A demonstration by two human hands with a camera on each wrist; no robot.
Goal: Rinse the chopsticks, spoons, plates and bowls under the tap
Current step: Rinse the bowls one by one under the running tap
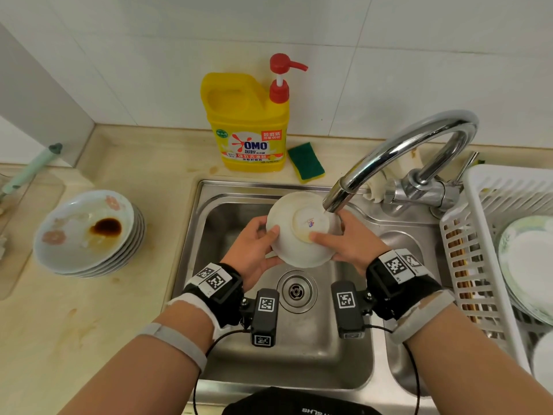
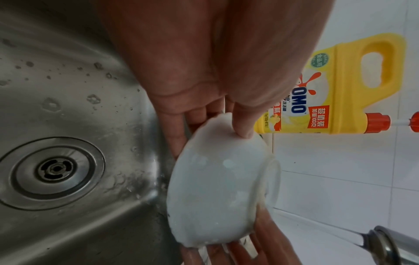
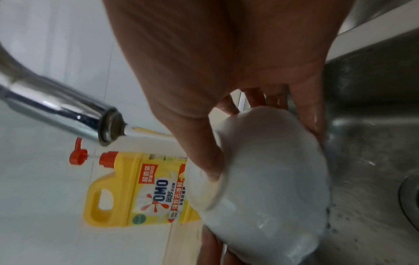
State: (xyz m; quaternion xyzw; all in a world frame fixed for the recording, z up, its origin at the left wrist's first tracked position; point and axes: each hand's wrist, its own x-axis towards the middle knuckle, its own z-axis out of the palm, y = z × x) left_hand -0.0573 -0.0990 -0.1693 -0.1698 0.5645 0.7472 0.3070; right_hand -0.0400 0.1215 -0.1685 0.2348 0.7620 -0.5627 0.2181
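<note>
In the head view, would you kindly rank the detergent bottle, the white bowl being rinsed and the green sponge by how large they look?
1. detergent bottle, largest.
2. white bowl, though it sits nearer the camera, which flatters it.
3. green sponge, clearly smallest.

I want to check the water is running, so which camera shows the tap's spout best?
The right wrist view: the tap's spout faces the camera, water leaving it. The head view sees it from above; the left wrist view catches only its tip.
</note>
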